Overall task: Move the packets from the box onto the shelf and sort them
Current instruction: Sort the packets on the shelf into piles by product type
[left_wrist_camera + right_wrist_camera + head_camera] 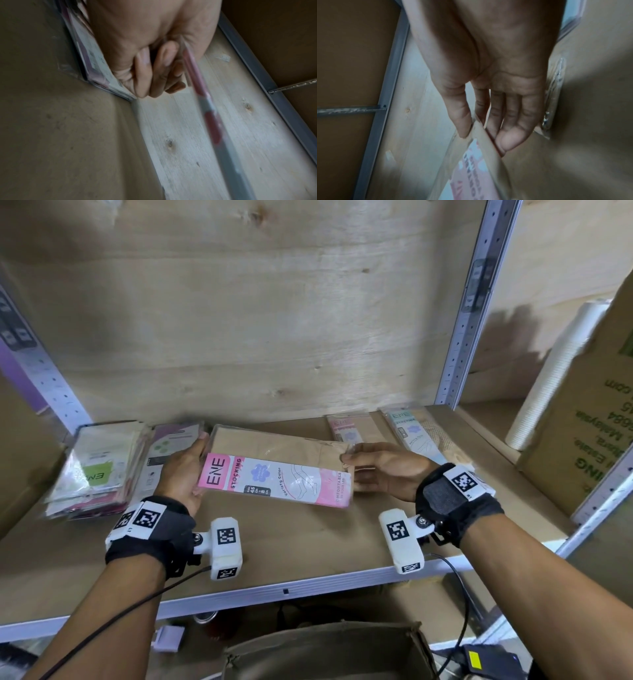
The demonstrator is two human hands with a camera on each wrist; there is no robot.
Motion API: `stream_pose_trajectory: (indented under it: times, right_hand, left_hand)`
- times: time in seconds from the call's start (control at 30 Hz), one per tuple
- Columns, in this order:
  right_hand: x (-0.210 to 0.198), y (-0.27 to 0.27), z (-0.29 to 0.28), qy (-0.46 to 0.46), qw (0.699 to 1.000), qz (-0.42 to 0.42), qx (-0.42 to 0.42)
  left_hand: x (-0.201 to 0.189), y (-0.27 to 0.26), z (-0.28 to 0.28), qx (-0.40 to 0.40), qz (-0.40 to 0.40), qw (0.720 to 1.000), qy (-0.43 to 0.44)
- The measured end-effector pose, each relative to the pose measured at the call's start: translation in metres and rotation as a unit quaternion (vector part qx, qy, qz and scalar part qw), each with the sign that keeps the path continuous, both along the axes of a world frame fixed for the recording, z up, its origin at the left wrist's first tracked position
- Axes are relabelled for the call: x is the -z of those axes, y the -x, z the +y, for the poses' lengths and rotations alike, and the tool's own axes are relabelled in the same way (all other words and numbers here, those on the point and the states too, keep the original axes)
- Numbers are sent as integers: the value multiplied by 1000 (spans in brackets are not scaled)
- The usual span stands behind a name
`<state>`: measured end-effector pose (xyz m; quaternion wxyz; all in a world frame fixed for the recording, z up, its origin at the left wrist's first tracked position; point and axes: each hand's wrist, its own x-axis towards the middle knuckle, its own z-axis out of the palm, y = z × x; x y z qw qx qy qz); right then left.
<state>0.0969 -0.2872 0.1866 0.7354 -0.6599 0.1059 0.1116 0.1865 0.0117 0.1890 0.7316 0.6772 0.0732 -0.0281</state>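
Left hand and right hand each grip an end of the pink stocking packet, held level above the shelf. Sorting step, likely: next it needs setting on the matching pink packet (back right, beside a blue one).

The pink packet held over the shelf reads "ENE STOCKING", "Variety Color", "COMFORTABLE" and a small dark size box with "45" and "8" (the finer print blurs). A blue packet lying at the back right shows "ENE", as does the green label on the left pile, there upside down. The carton at far right bears inverted green print: "Malaysia", ".com", "ING".
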Motion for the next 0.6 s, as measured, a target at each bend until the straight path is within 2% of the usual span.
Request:
stream_pose_trajectory:
  times: [0.1, 0.3, 0.47, 0.6]
  right_hand:
    - [-1, -1, -2, 31, 999, 10, 3]
    - [2, -2, -5, 69, 997, 35, -23]
    - [6, 0, -11, 90, 994, 45, -45]
    - [3, 1, -19, 61, 997, 29, -41]
  left_hand:
    - [1, -1, 2, 9, -2, 1000, -24]
    - [3, -1, -6, 14, 12, 1000, -3]
    - [7, -10, -3, 37, 46, 996, 60]
    - [13, -21, -7, 62, 74, 990, 107]
